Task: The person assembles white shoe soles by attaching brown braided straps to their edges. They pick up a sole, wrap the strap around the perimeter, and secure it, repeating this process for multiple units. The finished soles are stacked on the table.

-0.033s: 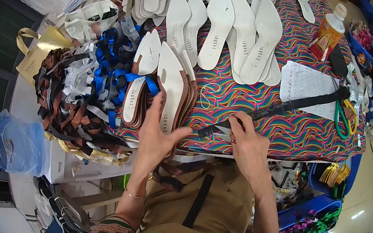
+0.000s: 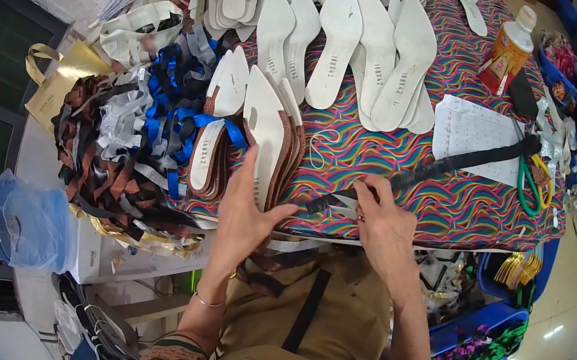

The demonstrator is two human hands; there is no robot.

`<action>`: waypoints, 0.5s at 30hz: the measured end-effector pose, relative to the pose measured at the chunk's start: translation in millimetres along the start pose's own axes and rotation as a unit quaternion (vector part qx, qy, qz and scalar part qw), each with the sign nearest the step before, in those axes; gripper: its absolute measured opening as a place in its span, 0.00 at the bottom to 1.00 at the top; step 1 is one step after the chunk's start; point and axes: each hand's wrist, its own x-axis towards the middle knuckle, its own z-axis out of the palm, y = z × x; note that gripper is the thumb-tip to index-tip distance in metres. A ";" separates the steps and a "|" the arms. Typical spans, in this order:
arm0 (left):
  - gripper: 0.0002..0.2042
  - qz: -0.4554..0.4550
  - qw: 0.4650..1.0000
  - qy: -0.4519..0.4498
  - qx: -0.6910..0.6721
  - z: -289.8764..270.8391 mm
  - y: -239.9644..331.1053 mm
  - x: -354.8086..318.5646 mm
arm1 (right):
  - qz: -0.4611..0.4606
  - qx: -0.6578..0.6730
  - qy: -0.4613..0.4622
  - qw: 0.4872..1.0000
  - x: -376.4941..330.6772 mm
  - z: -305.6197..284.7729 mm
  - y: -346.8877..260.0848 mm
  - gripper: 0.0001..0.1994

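Observation:
My left hand (image 2: pixel 246 213) is open, thumb and fingers spread, over the near end of a stack of white insoles with brown glittery edges (image 2: pixel 267 123). A second, similar stack (image 2: pixel 208 159) stands beside it on the left. My right hand (image 2: pixel 389 226) pinches a long black strip (image 2: pixel 459 161) between thumb and fingers near the table's front edge. From that pinch the strip runs back to the right across the patterned cloth. Its near end (image 2: pixel 316 204) lies close to my left thumb. A pale, shiny triangular piece (image 2: pixel 340 202) shows under my right fingers; its kind is unclear.
White insoles (image 2: pixel 337 51) lie in overlapping rows at the back. Tangled blue, silver and brown strips (image 2: pixel 166 91) hang at the left. On the right are a paper sheet (image 2: pixel 468 134), green-and-yellow-handled scissors (image 2: pixel 531 186) and a bottle (image 2: pixel 510 49). Blue bins (image 2: pixel 477 330) stand below.
My left hand has shifted slightly down and right, its fingers lower over the insole stack. The right hand stays nearly in place, still pinching the black strip.

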 end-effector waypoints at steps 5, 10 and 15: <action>0.41 -0.042 0.989 -0.029 -0.139 1.1 -24.9 3.4 | 0.022 0.021 -0.001 1.000 -0.4 -2.7 -1.3 0.20; 0.41 -0.119 0.949 -0.042 -0.290 -12.5 -25.0 3.1 | 0.036 0.054 -0.006 0.998 1.0 -7.1 -2.8 0.20; 0.40 -0.093 0.950 -0.008 -0.299 -3.6 -17.4 0.5 | 0.062 0.075 0.014 0.995 -0.4 -5.4 -3.0 0.18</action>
